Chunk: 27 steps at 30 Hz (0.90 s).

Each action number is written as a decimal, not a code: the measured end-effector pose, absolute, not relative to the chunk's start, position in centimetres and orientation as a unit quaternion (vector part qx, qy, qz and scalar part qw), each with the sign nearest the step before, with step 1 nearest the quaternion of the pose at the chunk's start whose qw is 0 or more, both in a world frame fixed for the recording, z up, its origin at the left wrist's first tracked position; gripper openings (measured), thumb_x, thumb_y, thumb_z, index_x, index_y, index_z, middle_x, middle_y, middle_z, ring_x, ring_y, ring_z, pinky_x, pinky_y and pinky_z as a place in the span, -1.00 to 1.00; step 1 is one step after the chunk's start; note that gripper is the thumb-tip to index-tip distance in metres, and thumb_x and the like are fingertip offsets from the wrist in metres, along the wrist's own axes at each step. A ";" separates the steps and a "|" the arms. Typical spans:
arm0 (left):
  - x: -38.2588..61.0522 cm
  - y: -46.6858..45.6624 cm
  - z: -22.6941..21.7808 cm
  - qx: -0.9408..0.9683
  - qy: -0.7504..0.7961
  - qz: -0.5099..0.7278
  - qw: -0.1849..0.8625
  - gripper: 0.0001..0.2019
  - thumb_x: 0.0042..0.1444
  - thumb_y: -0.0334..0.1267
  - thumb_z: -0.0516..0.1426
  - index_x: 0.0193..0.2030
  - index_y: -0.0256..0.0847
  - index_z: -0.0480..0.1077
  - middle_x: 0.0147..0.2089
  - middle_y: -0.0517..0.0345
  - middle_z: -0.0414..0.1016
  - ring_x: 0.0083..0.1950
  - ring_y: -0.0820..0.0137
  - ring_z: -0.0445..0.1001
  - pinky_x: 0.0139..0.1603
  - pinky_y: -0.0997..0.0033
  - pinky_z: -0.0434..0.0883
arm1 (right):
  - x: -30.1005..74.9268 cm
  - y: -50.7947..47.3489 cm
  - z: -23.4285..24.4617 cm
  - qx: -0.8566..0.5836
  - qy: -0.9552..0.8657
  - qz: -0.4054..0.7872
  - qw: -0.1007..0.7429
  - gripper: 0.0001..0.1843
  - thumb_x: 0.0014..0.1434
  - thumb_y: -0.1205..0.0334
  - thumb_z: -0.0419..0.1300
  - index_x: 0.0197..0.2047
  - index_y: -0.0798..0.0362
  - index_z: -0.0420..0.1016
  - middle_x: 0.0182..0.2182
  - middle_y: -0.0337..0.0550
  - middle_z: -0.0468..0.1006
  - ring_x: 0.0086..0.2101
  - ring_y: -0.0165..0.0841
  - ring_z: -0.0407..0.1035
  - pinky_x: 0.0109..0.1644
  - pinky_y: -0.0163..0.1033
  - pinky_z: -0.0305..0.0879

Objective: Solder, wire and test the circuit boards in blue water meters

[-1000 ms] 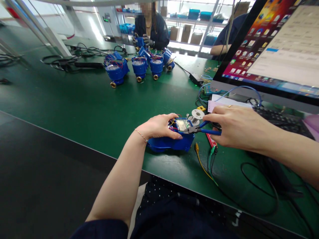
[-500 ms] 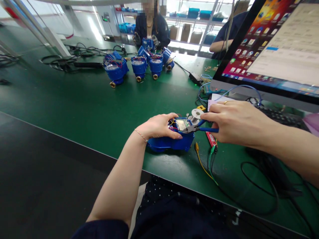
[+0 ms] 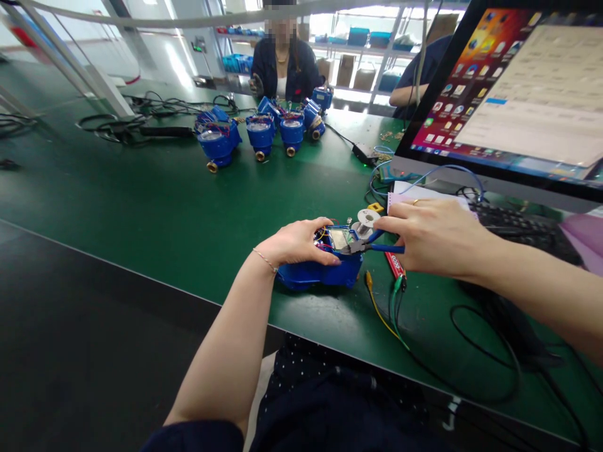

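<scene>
A blue water meter housing (image 3: 320, 274) lies near the front edge of the green table, its top open on a circuit board (image 3: 340, 240) and thin wires. My left hand (image 3: 299, 243) is closed round its upper left side, thumb in front and fingers behind. In my right hand (image 3: 424, 235) is a pair of blue-handled cutting pliers (image 3: 377, 247), with the jaws at the board's right front corner. Whether the jaws touch the board or a wire I cannot tell. A white spool of solder wire (image 3: 366, 221) stands just behind the pliers.
Right of the housing lie a red device (image 3: 394, 267) and yellow and green clip leads (image 3: 370, 284). A monitor (image 3: 509, 94) and keyboard (image 3: 527, 229) stand at the right. Several blue meters (image 3: 260, 135) stand farther back, before a seated co-worker (image 3: 282, 66). Black cables (image 3: 122, 129) lie at the left.
My hands, the pliers and the housing keep nearly the same positions relative to each other. Across the table, the co-worker's blue meter has moved to the right and now sits beside the others.
</scene>
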State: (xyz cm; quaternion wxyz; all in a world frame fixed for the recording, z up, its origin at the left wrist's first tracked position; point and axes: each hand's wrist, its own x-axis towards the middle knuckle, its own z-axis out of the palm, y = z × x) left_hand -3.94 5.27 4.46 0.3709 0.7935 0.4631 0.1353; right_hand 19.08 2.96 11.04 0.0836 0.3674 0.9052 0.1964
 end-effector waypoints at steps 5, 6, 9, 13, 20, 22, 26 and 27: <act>-4.0 5.3 4.3 0.791 0.464 0.136 0.375 -0.22 -0.24 0.04 0.32 0.16 -0.07 0.21 0.05 0.05 0.42 0.01 0.15 0.40 0.04 0.21 0.34 | 19.3 3.3 10.6 0.361 0.912 0.185 0.063 -0.69 -0.02 0.29 0.10 -0.16 0.05 0.47 -0.35 -0.10 0.45 -0.35 -0.30 0.33 -0.31 -0.24 0.04; -3.9 5.3 4.4 0.791 0.465 0.134 0.374 -0.22 -0.24 0.04 0.32 0.17 -0.07 0.21 0.05 0.05 0.42 0.01 0.14 0.40 0.04 0.21 0.34 | 19.4 3.3 10.5 0.362 0.912 0.184 0.061 -0.69 -0.03 0.28 0.11 -0.16 0.05 0.47 -0.35 -0.10 0.45 -0.35 -0.30 0.33 -0.31 -0.24 0.04; -3.9 5.3 4.5 0.790 0.469 0.129 0.373 -0.21 -0.24 0.05 0.32 0.17 -0.07 0.20 0.05 0.05 0.42 0.01 0.14 0.39 0.03 0.21 0.34 | 19.4 3.4 10.4 0.361 0.913 0.182 0.059 -0.69 -0.04 0.27 0.11 -0.16 0.05 0.47 -0.35 -0.10 0.45 -0.36 -0.30 0.32 -0.32 -0.24 0.04; -3.9 5.2 4.5 0.788 0.470 0.128 0.376 -0.22 -0.23 0.05 0.31 0.17 -0.06 0.19 0.05 0.05 0.42 0.01 0.15 0.39 0.03 0.21 0.34 | 19.4 3.4 10.3 0.362 0.912 0.182 0.055 -0.70 -0.06 0.28 0.12 -0.19 0.05 0.48 -0.40 -0.12 0.45 -0.39 -0.32 0.31 -0.34 -0.25 0.02; -3.9 5.3 4.5 0.786 0.469 0.132 0.379 -0.24 -0.23 0.03 0.31 0.16 -0.07 0.21 0.04 0.04 0.42 0.00 0.14 0.40 0.02 0.21 0.34 | 19.5 2.9 9.8 0.383 0.903 0.186 0.053 -0.73 -0.08 0.33 0.10 -0.25 0.03 0.48 -0.45 -0.13 0.47 -0.45 -0.34 0.31 -0.42 -0.25 -0.07; -3.9 5.4 4.5 0.786 0.470 0.130 0.380 -0.22 -0.23 0.04 0.31 0.16 -0.08 0.21 0.04 0.04 0.42 0.01 0.14 0.39 0.03 0.21 0.34 | 19.5 2.9 9.7 0.391 0.900 0.186 0.048 -0.70 -0.08 0.34 0.10 -0.23 0.03 0.48 -0.42 -0.12 0.48 -0.44 -0.33 0.32 -0.42 -0.26 -0.06; -3.9 5.4 4.4 0.787 0.471 0.128 0.377 -0.21 -0.24 0.05 0.31 0.18 -0.07 0.19 0.05 0.04 0.42 0.02 0.12 0.38 0.04 0.19 0.34 | 19.6 3.1 9.7 0.387 0.905 0.172 0.037 -0.65 -0.08 0.32 0.12 -0.16 0.05 0.47 -0.36 -0.11 0.48 -0.39 -0.33 0.32 -0.37 -0.26 0.00; -3.9 5.4 4.4 0.788 0.470 0.128 0.376 -0.21 -0.23 0.05 0.31 0.17 -0.07 0.20 0.05 0.04 0.42 0.03 0.12 0.38 0.03 0.19 0.34 | 19.6 3.1 9.6 0.385 0.907 0.168 0.035 -0.65 -0.08 0.32 0.12 -0.15 0.05 0.46 -0.35 -0.11 0.47 -0.38 -0.33 0.33 -0.36 -0.27 0.01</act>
